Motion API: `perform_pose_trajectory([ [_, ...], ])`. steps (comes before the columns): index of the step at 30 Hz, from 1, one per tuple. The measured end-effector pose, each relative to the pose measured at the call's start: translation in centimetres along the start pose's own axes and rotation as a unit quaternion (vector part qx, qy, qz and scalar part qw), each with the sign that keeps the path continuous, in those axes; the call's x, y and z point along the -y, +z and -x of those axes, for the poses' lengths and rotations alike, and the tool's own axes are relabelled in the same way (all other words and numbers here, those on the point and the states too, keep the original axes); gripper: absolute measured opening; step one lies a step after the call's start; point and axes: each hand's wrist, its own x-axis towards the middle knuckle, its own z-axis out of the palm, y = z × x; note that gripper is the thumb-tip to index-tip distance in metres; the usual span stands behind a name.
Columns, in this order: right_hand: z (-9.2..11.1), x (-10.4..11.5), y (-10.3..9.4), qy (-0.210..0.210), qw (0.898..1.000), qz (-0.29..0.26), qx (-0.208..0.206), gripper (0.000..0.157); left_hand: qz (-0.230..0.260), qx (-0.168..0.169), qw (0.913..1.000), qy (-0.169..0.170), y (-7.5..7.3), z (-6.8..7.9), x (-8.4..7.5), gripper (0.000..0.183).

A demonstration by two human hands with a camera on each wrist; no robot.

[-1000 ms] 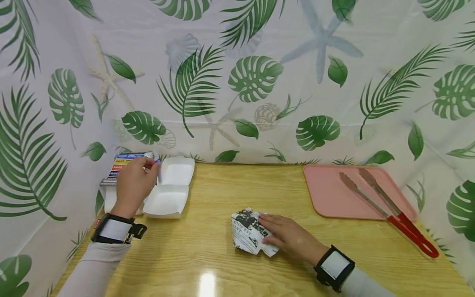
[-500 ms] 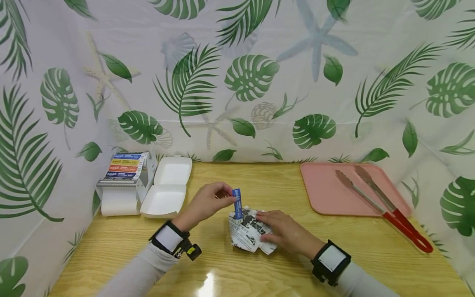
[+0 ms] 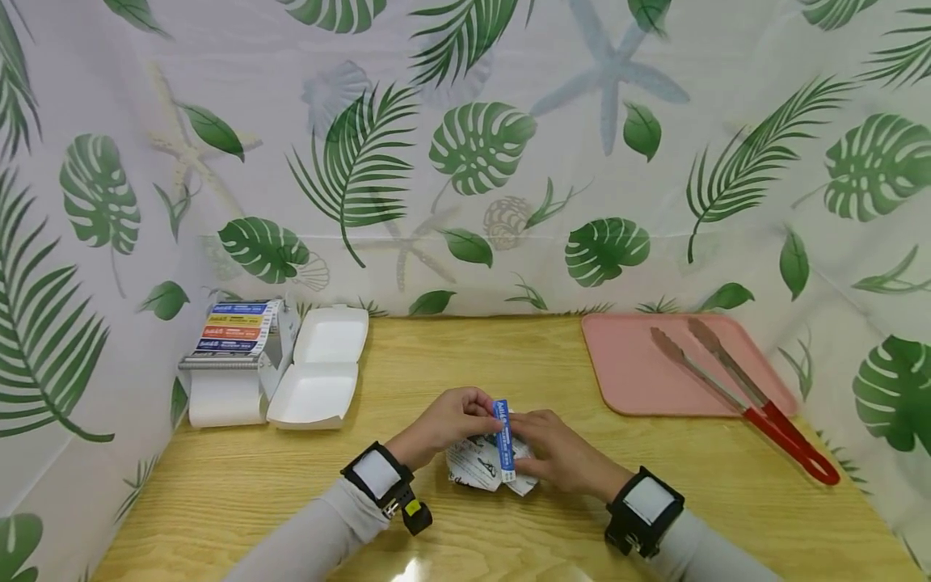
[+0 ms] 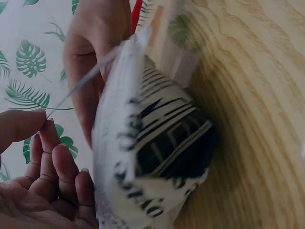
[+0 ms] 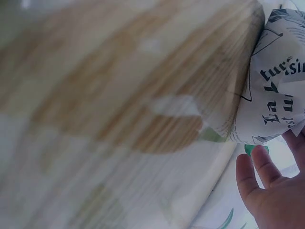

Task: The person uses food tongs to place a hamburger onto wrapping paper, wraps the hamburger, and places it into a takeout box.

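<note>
My left hand (image 3: 447,424) pinches one end of a blue printed sticker strip (image 3: 505,444) between thumb and finger. In the left wrist view the strip (image 4: 83,82) appears edge-on, its far end at the top of the paper-wrapped package (image 4: 124,157). The package (image 3: 471,465) lies on the table, folded in white paper with black newspaper print; what it holds is hidden. My right hand (image 3: 563,453) rests against the package's right side with extended fingers. In the right wrist view those fingers (image 5: 267,164) touch the paper's lower edge.
At the back left stand a label dispenser (image 3: 233,339) with rows of coloured stickers and an unfolded white takeaway box (image 3: 316,396). A pink tray (image 3: 618,364) at the back right bears red-handled tongs (image 3: 789,440). A leaf-patterned curtain (image 3: 407,202) closes off the back.
My left hand has come from the dispenser at the left to the package, bringing the blue sticker strip, which now lies across the package's right part. My right hand has stayed on the package.
</note>
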Motion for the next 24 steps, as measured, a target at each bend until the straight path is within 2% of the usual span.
perform_pose_trajectory([
  [7, 0.1, -0.2, -0.5, 0.006, 1.0, -0.019, 0.021, 0.063, -0.017, -0.027, 0.9995, 0.003, 1.1, -0.3, 0.1, 0.026],
  [11, 0.4, -0.3, -0.7, 0.027, 0.996, -0.072, 0.05, 0.061, -0.043, -0.044, 0.9981, 0.004, 1.8, -0.5, 0.3, 0.031],
  [16, 0.9, -0.2, -0.9, 0.084, 0.975, -0.192, 0.077, 0.058, -0.082, -0.059, 0.9948, 0.003, 2.4, -0.7, 0.6, 0.034],
  [19, 1.0, -0.2, -0.9, 0.108, 0.965, -0.224, 0.08, 0.058, -0.101, -0.061, 0.993, 0.007, 2.6, -0.7, 0.7, 0.035],
  [22, 1.1, -0.2, -0.7, 0.104, 0.97, -0.207, 0.074, 0.055, -0.107, -0.059, 0.9924, 0.011, 2.8, -0.7, 0.8, 0.035],
  [24, 1.2, -0.2, -0.5, 0.094, 0.978, -0.176, 0.068, 0.058, -0.111, -0.06, 0.9919, 0.013, 2.9, -0.6, 0.9, 0.036],
])
